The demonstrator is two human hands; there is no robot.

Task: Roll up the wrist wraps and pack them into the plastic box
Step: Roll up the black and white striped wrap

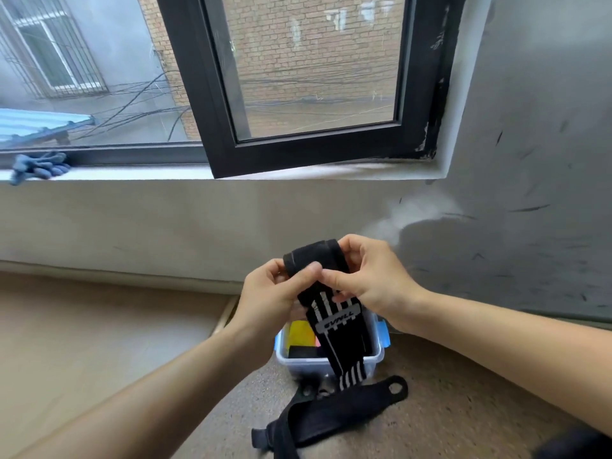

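Window sill, far left: a pair of blue-grey gloves (39, 165) lies on the sill, under the black window frame (212, 111).

Left hand (275, 299): fingers curl round the left edge of the held wrist wrap (334, 313). The thumb presses on its front, just below the rolled top.

Held wrist wrap: black with white stripes and a white barbell logo. It is up in the air between both hands, with its upper end folded over. The loose tail hangs down across the box, and its striped end reaches past the near wall.

Plastic box (376, 354): clear, open-topped, with a blue latch (384, 334) on its right side. It stands on the speckled floor directly below the hands.

Box contents: a yellow piece (299, 331) at the left, a black piece (303, 352) just in front of it, and a pink sliver beside them. What these are cannot be told, as the hanging tail hides the rest.

Second wrist wrap (331, 415): black and unrolled, it lies on the floor just in front of the box. Its holed tab points right.

Right hand (371, 276): it pinches the held wrap's right edge, thumb on the front and fingers curled behind the top fold.
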